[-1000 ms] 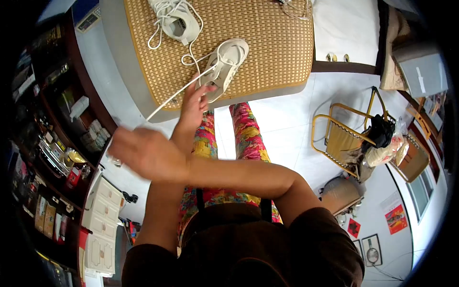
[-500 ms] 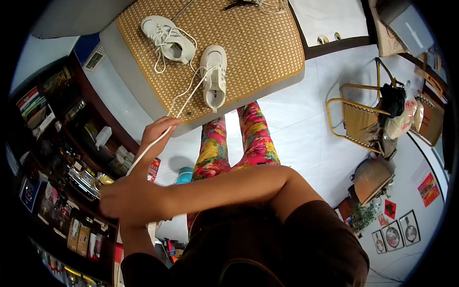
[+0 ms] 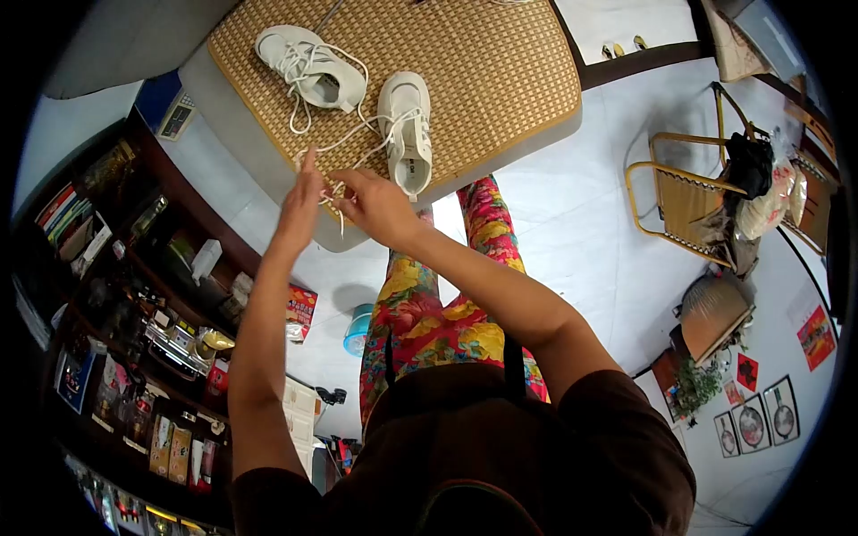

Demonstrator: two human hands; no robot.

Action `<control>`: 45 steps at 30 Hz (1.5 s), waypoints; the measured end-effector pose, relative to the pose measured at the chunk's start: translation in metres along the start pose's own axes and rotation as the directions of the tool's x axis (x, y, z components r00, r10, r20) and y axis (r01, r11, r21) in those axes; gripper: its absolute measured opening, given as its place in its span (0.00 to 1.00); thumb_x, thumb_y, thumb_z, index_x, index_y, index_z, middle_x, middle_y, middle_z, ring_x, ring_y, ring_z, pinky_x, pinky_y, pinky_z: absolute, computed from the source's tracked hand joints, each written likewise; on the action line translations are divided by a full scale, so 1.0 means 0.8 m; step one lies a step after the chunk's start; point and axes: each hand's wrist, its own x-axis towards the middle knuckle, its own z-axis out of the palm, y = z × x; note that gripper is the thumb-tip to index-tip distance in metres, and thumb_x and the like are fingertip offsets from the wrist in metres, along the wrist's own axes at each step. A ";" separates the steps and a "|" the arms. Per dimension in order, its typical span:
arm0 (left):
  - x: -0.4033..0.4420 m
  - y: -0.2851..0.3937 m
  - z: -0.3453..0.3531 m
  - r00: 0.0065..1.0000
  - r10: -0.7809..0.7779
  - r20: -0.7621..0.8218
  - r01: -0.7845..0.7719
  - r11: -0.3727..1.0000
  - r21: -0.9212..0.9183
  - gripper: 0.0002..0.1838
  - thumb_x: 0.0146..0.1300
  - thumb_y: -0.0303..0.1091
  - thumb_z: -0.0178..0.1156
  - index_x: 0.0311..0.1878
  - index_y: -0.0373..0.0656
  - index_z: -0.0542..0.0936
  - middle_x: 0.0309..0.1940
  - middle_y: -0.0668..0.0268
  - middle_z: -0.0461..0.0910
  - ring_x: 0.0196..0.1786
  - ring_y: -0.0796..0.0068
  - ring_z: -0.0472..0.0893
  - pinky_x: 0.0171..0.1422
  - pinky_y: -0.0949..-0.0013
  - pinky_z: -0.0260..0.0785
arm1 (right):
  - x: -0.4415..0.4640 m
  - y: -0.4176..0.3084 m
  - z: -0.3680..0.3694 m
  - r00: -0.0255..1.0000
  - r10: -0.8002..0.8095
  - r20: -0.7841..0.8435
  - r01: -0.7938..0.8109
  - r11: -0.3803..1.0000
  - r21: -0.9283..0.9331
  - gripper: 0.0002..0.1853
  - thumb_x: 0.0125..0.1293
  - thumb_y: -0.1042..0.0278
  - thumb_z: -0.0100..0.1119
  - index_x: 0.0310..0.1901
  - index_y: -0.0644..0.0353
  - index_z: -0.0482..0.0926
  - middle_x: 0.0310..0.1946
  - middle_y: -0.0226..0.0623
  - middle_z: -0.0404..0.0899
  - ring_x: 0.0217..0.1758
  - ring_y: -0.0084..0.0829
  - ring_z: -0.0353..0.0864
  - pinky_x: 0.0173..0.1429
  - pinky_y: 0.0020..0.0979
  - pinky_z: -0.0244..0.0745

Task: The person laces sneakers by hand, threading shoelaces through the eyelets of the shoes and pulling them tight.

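Note:
Two off-white sneakers rest on a woven mat seat. The nearer sneaker (image 3: pixel 409 134) points away from me, and its long white shoelace (image 3: pixel 344 143) runs left to my hands at the seat's front edge. My left hand (image 3: pixel 302 207) is upright with its fingers together on the lace. Close beside it, my right hand (image 3: pixel 380 207) pinches the lace with bent fingers, and a short piece hangs below. The exact grip between the fingertips is partly hidden. The other sneaker (image 3: pixel 308 67) lies farther left, with its laces loose.
The woven mat (image 3: pixel 500 80) covers a padded grey seat in front of my legs. Dark shelves (image 3: pixel 134 259) packed with items stand at left. On the right is a folding chair (image 3: pixel 684 192) with bags on it. A blue tub (image 3: pixel 357 330) sits on the floor.
My right hand has come from low on the left, where it drew the lace out, up to my left hand. My left hand has risen slightly toward the seat. The pulled lace has slackened.

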 end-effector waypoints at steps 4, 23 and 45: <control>0.026 0.041 0.019 0.989 -0.045 0.141 0.086 0.950 -0.299 0.41 0.69 0.70 0.33 0.78 0.56 0.45 0.53 0.66 0.73 0.51 0.69 0.73 0.52 0.69 0.67 | 0.018 -0.004 0.006 0.999 0.043 -0.023 -0.044 0.998 -0.037 0.13 0.58 0.68 0.60 0.45 0.59 0.76 0.38 0.47 0.81 0.35 0.50 0.81 0.39 0.46 0.76; 0.080 0.078 0.059 0.924 0.145 0.355 -0.239 0.941 0.238 0.14 0.67 0.39 0.57 0.48 0.40 0.81 0.29 0.66 0.80 0.31 0.77 0.75 0.39 0.72 0.69 | 0.031 0.110 -0.072 0.976 0.200 -0.081 -0.183 0.965 0.186 0.09 0.63 0.65 0.59 0.42 0.59 0.77 0.31 0.44 0.82 0.32 0.46 0.82 0.39 0.40 0.77; 0.183 0.096 0.140 0.872 0.388 0.297 -0.483 0.595 0.643 0.10 0.63 0.41 0.57 0.42 0.53 0.85 0.35 0.58 0.83 0.39 0.54 0.82 0.43 0.54 0.74 | 0.016 0.183 -0.067 0.899 0.250 -0.360 -0.358 0.893 -0.273 0.24 0.54 0.77 0.54 0.55 0.55 0.76 0.47 0.45 0.77 0.48 0.49 0.78 0.52 0.44 0.75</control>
